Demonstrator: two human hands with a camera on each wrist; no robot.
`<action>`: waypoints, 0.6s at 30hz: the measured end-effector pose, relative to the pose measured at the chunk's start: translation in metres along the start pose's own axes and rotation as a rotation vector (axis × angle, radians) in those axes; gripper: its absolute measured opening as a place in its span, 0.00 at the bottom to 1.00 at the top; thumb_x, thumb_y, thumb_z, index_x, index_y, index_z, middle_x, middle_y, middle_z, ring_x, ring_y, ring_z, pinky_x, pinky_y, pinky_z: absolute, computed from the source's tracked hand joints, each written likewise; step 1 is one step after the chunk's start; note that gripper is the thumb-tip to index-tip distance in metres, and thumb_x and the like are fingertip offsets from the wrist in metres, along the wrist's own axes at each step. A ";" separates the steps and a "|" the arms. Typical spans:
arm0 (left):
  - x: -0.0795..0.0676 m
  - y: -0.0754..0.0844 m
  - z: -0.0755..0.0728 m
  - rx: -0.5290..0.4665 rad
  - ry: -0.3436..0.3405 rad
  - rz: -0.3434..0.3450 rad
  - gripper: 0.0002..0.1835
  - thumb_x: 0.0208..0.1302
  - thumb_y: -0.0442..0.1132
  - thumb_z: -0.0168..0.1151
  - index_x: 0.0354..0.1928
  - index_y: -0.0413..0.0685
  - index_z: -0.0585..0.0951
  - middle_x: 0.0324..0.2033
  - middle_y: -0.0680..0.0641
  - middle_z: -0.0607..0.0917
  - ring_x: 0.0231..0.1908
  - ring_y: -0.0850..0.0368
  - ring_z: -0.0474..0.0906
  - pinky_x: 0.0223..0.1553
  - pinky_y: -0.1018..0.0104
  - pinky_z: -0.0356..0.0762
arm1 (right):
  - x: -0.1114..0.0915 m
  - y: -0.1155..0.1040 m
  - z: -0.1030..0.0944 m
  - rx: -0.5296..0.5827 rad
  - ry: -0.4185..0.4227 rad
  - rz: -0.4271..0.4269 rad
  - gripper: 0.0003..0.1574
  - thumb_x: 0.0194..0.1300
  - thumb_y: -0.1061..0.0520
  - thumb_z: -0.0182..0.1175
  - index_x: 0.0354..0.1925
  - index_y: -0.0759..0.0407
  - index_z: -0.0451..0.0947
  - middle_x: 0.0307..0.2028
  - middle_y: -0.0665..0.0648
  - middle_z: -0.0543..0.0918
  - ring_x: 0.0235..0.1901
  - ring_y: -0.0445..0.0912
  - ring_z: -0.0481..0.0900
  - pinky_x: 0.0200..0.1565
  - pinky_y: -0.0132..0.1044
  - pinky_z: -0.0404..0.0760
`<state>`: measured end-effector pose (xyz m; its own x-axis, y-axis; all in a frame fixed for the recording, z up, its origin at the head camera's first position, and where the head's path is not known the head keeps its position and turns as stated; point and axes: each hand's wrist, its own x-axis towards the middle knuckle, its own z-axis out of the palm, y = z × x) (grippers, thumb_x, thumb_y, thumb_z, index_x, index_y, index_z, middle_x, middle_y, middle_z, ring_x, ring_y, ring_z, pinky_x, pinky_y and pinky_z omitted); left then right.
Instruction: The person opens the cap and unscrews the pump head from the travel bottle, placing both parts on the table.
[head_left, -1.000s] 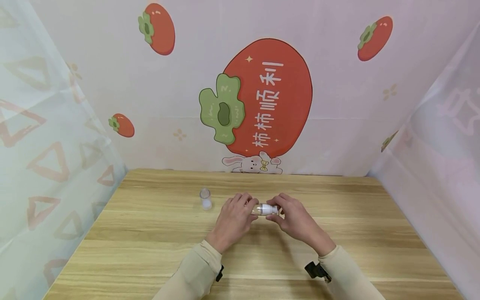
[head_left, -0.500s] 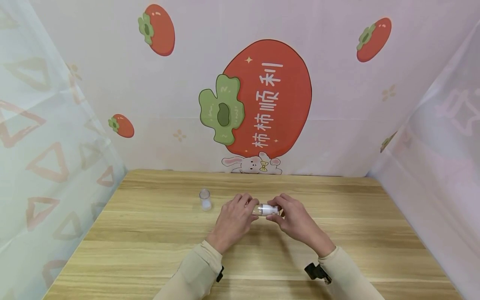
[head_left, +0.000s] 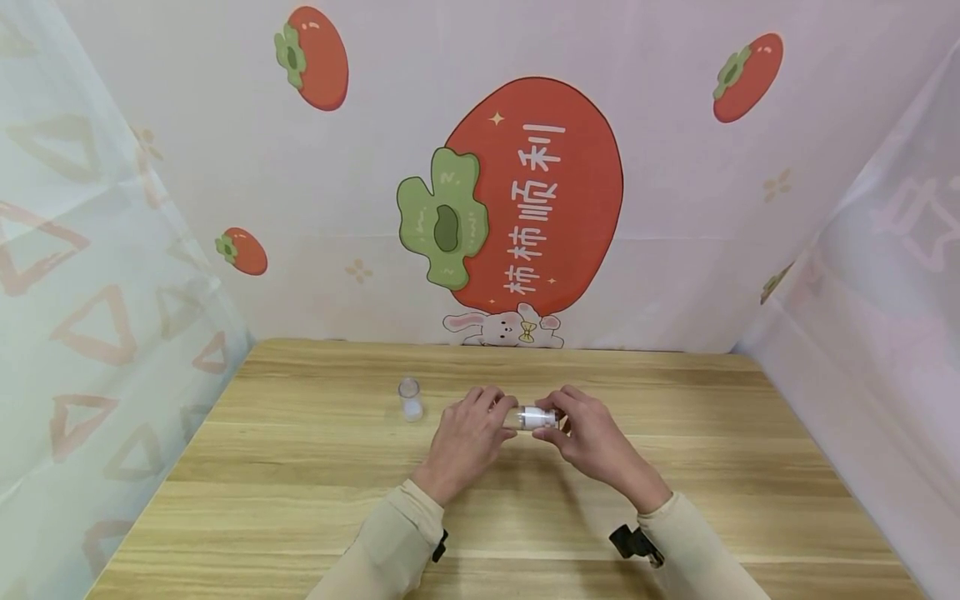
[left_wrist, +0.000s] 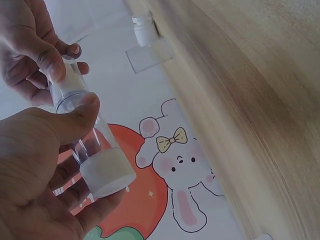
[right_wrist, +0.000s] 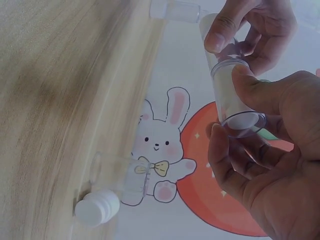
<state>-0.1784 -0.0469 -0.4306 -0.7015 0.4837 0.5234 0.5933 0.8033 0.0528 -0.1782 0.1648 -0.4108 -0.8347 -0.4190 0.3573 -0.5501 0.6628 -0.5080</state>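
Observation:
A slim clear bottle [head_left: 536, 417] with white parts lies sideways between both hands. My left hand [head_left: 468, 429] grips its body; in the left wrist view the left thumb presses the clear wall, and fingers support the white base [left_wrist: 107, 172]. My right hand [head_left: 592, 433] holds the other end between thumb and fingers. In the right wrist view a white part [right_wrist: 232, 95] shows inside the clear cover [right_wrist: 242, 124] at that end. Part of the bottle is hidden behind the fingers in the head view.
A second clear bottle with a white bottom [head_left: 411, 402] stands on the wooden table [head_left: 315, 467], left of the hands. In the right wrist view a small white bottle top [right_wrist: 97, 207] and a clear cylinder [right_wrist: 120, 172] are near the table's back edge. A printed cloth wall [head_left: 660, 292] rises behind.

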 end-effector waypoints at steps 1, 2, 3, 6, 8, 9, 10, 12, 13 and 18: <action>0.000 0.000 0.000 -0.005 -0.003 -0.001 0.20 0.59 0.48 0.76 0.50 0.52 0.83 0.43 0.51 0.83 0.40 0.55 0.80 0.28 0.65 0.82 | 0.000 0.000 0.000 0.003 -0.001 -0.002 0.17 0.55 0.61 0.78 0.42 0.58 0.83 0.35 0.46 0.78 0.32 0.40 0.76 0.31 0.30 0.80; 0.001 -0.001 0.000 -0.009 -0.007 -0.001 0.20 0.59 0.48 0.76 0.50 0.52 0.83 0.43 0.51 0.83 0.41 0.55 0.80 0.29 0.64 0.82 | 0.000 0.001 0.000 0.006 -0.002 -0.005 0.17 0.55 0.61 0.78 0.42 0.58 0.83 0.35 0.47 0.78 0.32 0.40 0.76 0.31 0.30 0.80; 0.001 -0.001 0.000 -0.016 -0.010 -0.001 0.20 0.59 0.48 0.76 0.50 0.52 0.83 0.43 0.51 0.83 0.41 0.55 0.80 0.29 0.64 0.82 | 0.000 0.001 0.000 0.010 -0.003 -0.009 0.17 0.55 0.61 0.78 0.42 0.58 0.83 0.35 0.47 0.78 0.33 0.40 0.77 0.31 0.30 0.80; 0.002 -0.001 0.000 -0.026 -0.024 -0.002 0.20 0.59 0.48 0.76 0.50 0.53 0.83 0.44 0.51 0.83 0.43 0.55 0.80 0.30 0.63 0.83 | 0.000 0.002 -0.001 0.023 -0.009 -0.024 0.17 0.55 0.62 0.77 0.43 0.59 0.83 0.35 0.47 0.79 0.33 0.40 0.77 0.31 0.30 0.80; 0.002 -0.001 -0.001 -0.032 -0.033 -0.003 0.19 0.59 0.48 0.76 0.50 0.53 0.83 0.44 0.51 0.83 0.43 0.55 0.80 0.31 0.63 0.83 | 0.000 0.003 -0.001 0.029 -0.017 -0.032 0.17 0.56 0.62 0.77 0.43 0.59 0.83 0.35 0.48 0.79 0.33 0.40 0.78 0.32 0.31 0.80; 0.002 -0.001 -0.001 -0.035 -0.036 -0.003 0.19 0.59 0.48 0.76 0.51 0.53 0.83 0.44 0.51 0.83 0.43 0.55 0.80 0.31 0.63 0.83 | 0.000 0.003 -0.001 0.032 -0.021 -0.036 0.16 0.56 0.62 0.76 0.43 0.59 0.83 0.35 0.48 0.79 0.33 0.41 0.78 0.32 0.31 0.80; 0.002 -0.001 -0.002 -0.037 -0.040 -0.003 0.19 0.60 0.48 0.75 0.51 0.53 0.83 0.44 0.51 0.83 0.43 0.55 0.80 0.31 0.63 0.83 | 0.000 0.004 -0.001 0.034 -0.025 -0.038 0.16 0.57 0.62 0.76 0.43 0.59 0.83 0.35 0.48 0.79 0.33 0.41 0.78 0.32 0.31 0.81; 0.003 -0.001 -0.002 -0.039 -0.043 -0.001 0.19 0.60 0.48 0.75 0.50 0.53 0.83 0.44 0.51 0.83 0.43 0.55 0.80 0.30 0.63 0.82 | -0.001 0.004 -0.002 0.037 -0.032 -0.040 0.16 0.58 0.62 0.75 0.43 0.60 0.83 0.36 0.49 0.79 0.33 0.41 0.78 0.32 0.32 0.81; 0.003 -0.001 -0.002 -0.039 -0.043 0.001 0.19 0.60 0.48 0.76 0.50 0.53 0.83 0.44 0.51 0.83 0.43 0.55 0.80 0.30 0.64 0.82 | -0.001 0.004 -0.002 0.038 -0.036 -0.043 0.15 0.58 0.61 0.75 0.44 0.59 0.83 0.36 0.49 0.79 0.33 0.41 0.78 0.32 0.32 0.81; 0.002 -0.003 -0.002 -0.035 -0.043 0.011 0.19 0.58 0.47 0.77 0.49 0.53 0.83 0.44 0.51 0.83 0.43 0.55 0.80 0.29 0.64 0.82 | -0.001 0.002 -0.005 0.028 -0.055 -0.034 0.17 0.58 0.61 0.76 0.45 0.59 0.83 0.37 0.48 0.80 0.34 0.40 0.78 0.33 0.32 0.81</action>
<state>-0.1808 -0.0485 -0.4278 -0.7108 0.5076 0.4870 0.6141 0.7854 0.0777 -0.1790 0.1697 -0.4086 -0.8154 -0.4748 0.3313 -0.5777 0.6302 -0.5187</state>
